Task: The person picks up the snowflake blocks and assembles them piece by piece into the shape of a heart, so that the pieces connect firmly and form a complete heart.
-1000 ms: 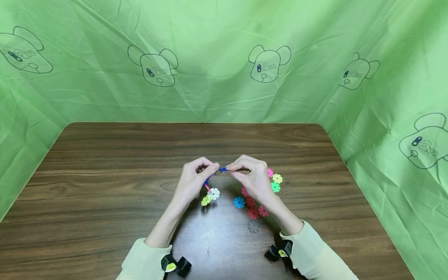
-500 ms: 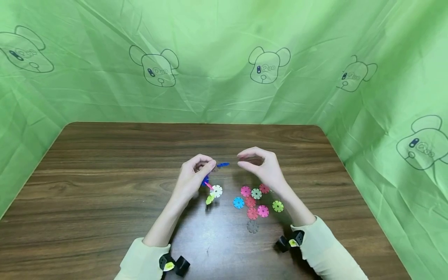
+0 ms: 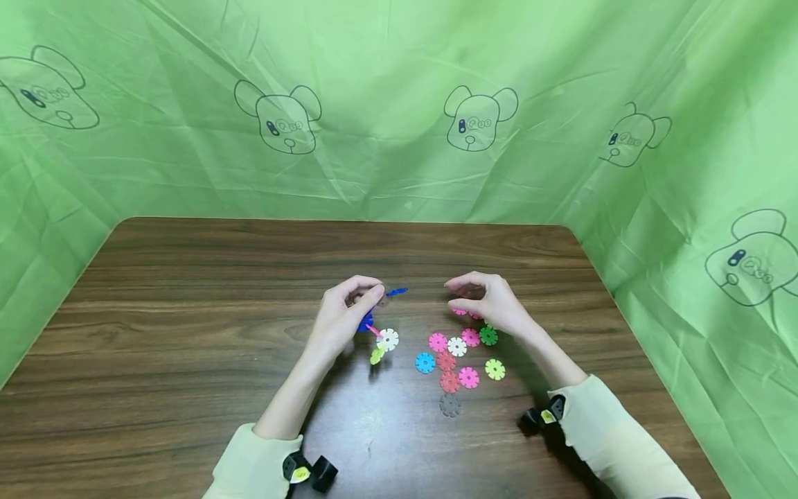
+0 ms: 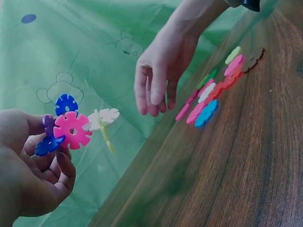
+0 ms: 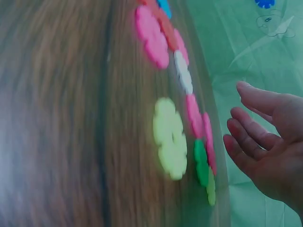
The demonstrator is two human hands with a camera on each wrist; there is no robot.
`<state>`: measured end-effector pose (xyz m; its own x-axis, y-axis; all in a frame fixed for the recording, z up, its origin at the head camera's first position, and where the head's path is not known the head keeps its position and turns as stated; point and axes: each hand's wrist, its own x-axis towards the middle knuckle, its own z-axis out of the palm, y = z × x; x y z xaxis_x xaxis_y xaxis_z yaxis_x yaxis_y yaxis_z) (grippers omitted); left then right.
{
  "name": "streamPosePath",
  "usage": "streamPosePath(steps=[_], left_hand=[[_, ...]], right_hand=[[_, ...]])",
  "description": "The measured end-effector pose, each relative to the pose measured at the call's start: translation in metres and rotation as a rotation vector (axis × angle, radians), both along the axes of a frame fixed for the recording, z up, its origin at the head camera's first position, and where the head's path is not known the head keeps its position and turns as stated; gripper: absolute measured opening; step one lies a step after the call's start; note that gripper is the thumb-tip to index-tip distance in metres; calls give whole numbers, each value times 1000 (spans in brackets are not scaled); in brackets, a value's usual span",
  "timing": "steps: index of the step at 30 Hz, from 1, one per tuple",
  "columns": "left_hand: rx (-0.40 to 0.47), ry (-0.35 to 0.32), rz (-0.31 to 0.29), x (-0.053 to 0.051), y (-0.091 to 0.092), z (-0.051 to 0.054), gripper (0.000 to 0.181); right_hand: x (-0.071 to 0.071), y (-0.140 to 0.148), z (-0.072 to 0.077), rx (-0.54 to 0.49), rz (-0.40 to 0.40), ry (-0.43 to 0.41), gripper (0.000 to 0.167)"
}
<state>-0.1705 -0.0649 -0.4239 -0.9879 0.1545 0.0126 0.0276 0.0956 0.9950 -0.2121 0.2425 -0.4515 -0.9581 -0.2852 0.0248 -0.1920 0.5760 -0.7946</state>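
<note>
In the head view the left hand (image 3: 341, 312) pinches a chain of joined notched discs. The left wrist view shows its blue discs (image 4: 66, 104), a purple one, a pink disc (image 4: 73, 131), a white disc (image 4: 109, 118) and a yellow-green disc (image 4: 103, 132). The right hand (image 3: 489, 299) hovers over the far end of the loose discs, fingers apart and holding nothing; pink discs (image 3: 459, 311) show partly beneath it. Below its wrist lie a green disc (image 3: 489, 335) and a yellow-green disc (image 5: 170, 139).
Several loose discs lie on the brown table (image 3: 187, 333): a light blue one (image 3: 425, 362), a white one (image 3: 457, 346), red and pink ones, and a grey see-through one (image 3: 450, 405) nearest the front. Green cloth (image 3: 386, 173) hangs behind the table.
The right hand let go of the blue disc, which stays on the left hand's chain, and moved right to the loose discs. The left hand has barely moved.
</note>
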Motion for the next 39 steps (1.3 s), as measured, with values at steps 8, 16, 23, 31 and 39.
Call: streamPosePath(steps=[8, 16, 23, 31, 39], left_hand=[[-2, -8, 4, 2, 1, -1, 26], [8, -26, -1, 2, 0, -1, 22], [16, -28, -5, 2, 1, 0, 21], [-1, -8, 0, 1, 0, -1, 20], [-50, 29, 9, -1, -1, 0, 19]], right_hand=[[-4, 10, -5, 156, 23, 60, 36], [-6, 15, -11, 247, 33, 69, 33], [-10, 18, -15, 276, 44, 93, 23], [-12, 12, -12, 200, 47, 46, 23], [-10, 4, -5, 130, 27, 84, 14]])
